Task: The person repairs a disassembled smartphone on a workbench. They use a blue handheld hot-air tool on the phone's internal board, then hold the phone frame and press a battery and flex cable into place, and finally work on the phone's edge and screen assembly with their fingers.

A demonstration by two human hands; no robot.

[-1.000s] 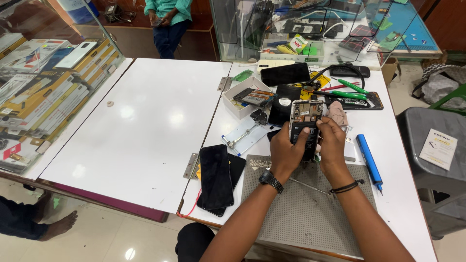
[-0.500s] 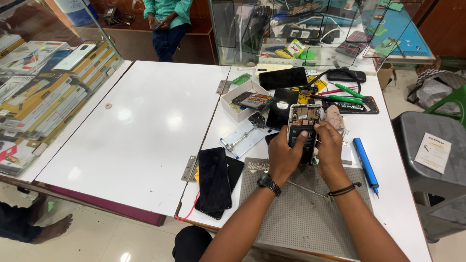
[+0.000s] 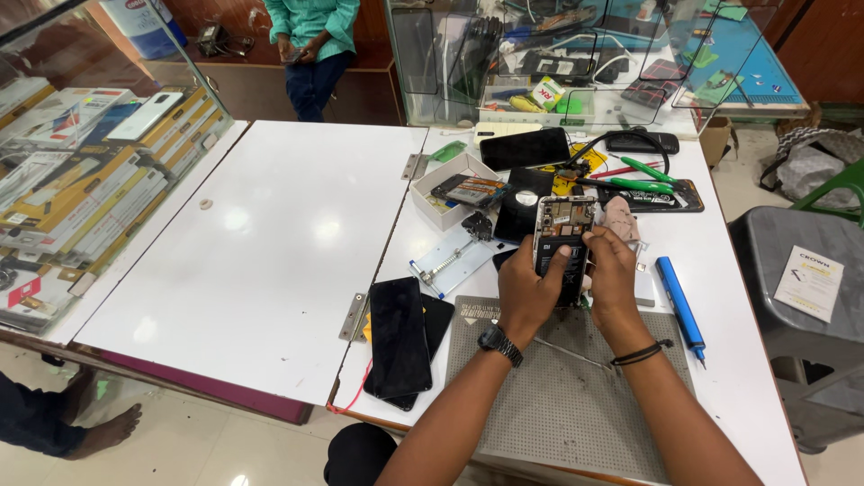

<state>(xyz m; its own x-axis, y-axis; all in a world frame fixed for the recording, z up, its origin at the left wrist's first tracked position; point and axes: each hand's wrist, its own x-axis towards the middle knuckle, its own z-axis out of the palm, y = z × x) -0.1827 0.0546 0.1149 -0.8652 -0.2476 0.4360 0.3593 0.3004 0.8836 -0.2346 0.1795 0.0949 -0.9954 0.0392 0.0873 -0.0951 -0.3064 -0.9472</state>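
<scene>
An opened phone (image 3: 560, 227) with its back off, showing circuit board and black battery, is held upright above the white table (image 3: 270, 261). My left hand (image 3: 529, 286), with a black wristwatch, grips its lower left side. My right hand (image 3: 614, 270), with a black wristband, holds the right edge, fingers touching the phone's middle. A grey work mat (image 3: 567, 396) lies below both forearms. A thin metal tool (image 3: 567, 353) rests on the mat.
Two black phones (image 3: 400, 337) lie left of the mat, a blue screwdriver (image 3: 679, 306) right of it. A white box (image 3: 454, 184), a metal clamp jig (image 3: 450, 261), green-handled tools (image 3: 643, 175) and dark phones sit behind. Glass cases stand left and behind. A person (image 3: 313, 40) stands beyond.
The view has shifted slightly; both hands keep hold of the opened phone in about the same place, with the right fingers moving a little over its middle.
</scene>
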